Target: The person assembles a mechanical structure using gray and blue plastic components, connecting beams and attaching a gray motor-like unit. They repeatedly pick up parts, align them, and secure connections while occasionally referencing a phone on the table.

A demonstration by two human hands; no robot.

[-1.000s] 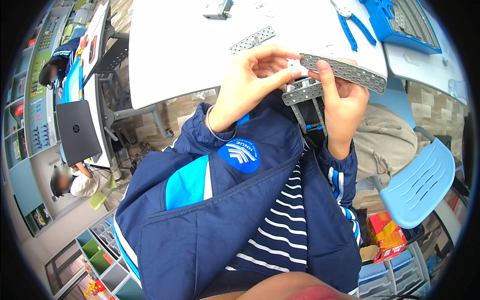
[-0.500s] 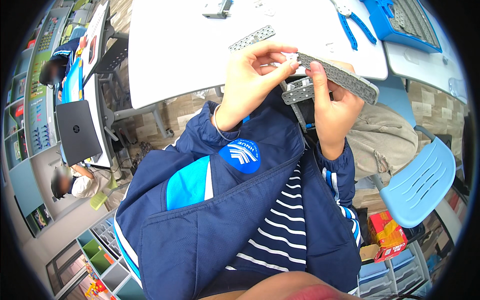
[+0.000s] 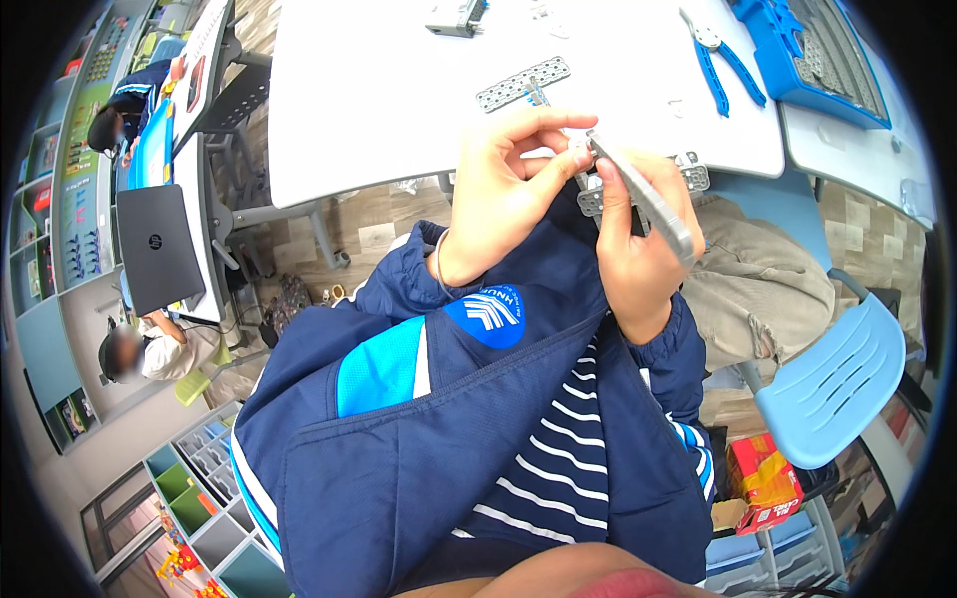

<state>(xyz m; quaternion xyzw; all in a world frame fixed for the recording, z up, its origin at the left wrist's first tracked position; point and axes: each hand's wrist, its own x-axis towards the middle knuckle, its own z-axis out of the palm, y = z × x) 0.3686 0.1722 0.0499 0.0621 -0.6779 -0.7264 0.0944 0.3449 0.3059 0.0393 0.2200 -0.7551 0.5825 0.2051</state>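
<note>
My right hand point(image 3: 638, 264) grips a long grey perforated plastic beam point(image 3: 653, 204), which is tilted with its narrow edge turned up. My left hand point(image 3: 513, 194) is closed in a pinch at the beam's far end. Whatever small piece lies between its thumb and index finger is too hidden to name. Behind and below the right hand, other grey perforated parts point(image 3: 691, 169) show in part; whether they join the beam I cannot tell. Just beyond my left fingers, a flat grey perforated plate point(image 3: 523, 84) lies on the white table.
Blue-handled pliers point(image 3: 720, 65) lie on the white table point(image 3: 369, 100), left of a blue bin point(image 3: 822, 85) of grey parts. A grey boxy part point(image 3: 457, 17) sits at the far edge. A light-blue chair point(image 3: 832, 379) stands at right. Two other people are at the left.
The beam has turned so its narrow edge faces up, and my right hand has shifted slightly left and nearer. The left hand stays at the beam's end. The view has shifted a little.
</note>
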